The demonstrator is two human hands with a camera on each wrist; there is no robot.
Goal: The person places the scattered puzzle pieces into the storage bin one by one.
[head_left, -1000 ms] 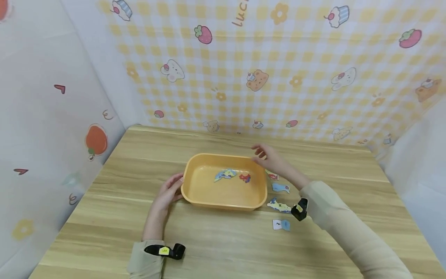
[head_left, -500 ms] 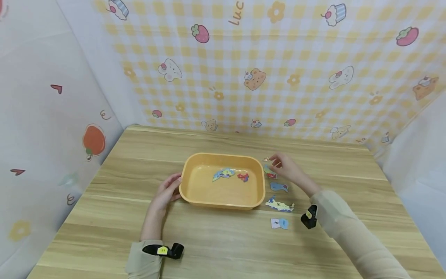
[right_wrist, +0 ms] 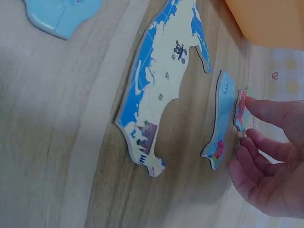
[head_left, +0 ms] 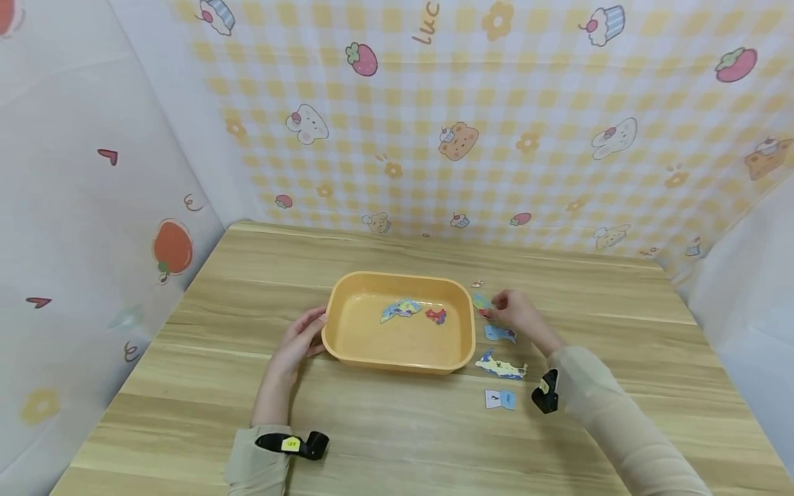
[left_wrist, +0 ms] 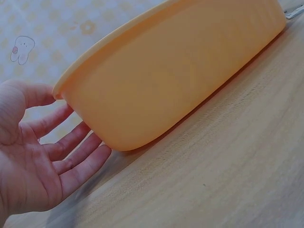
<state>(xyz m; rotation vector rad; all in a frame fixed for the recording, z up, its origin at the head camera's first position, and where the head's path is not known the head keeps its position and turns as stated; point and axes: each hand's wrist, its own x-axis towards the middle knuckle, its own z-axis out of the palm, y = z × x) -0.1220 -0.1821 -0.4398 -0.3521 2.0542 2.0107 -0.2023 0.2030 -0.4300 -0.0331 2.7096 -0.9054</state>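
Observation:
An orange plastic basin (head_left: 397, 355) stands on the wooden table with two puzzle pieces inside, one blue and yellow (head_left: 402, 308) and one red (head_left: 436, 315). My left hand (head_left: 302, 336) rests at its left end; in the left wrist view the fingertips touch the wall and the thumb is at the rim. Right of the basin, my right hand (right_wrist: 273, 152) has thumb and index finger at a small green and red puzzle piece (right_wrist: 241, 109), pinching at its edges. Beside that piece lies a light blue puzzle piece (right_wrist: 220, 116), near the curled other fingers.
Nearer on the table are a long cream and blue puzzle piece (head_left: 500, 365) and a white and light blue one (head_left: 500, 399). A tiny piece (head_left: 477, 284) sits beyond the right hand. A checked cloth (head_left: 397, 138) hangs behind the table.
My right hand has moved from over the basin's far right rim out to the right and down to the green and red puzzle piece. A tiny piece now shows behind it. The left hand stays.

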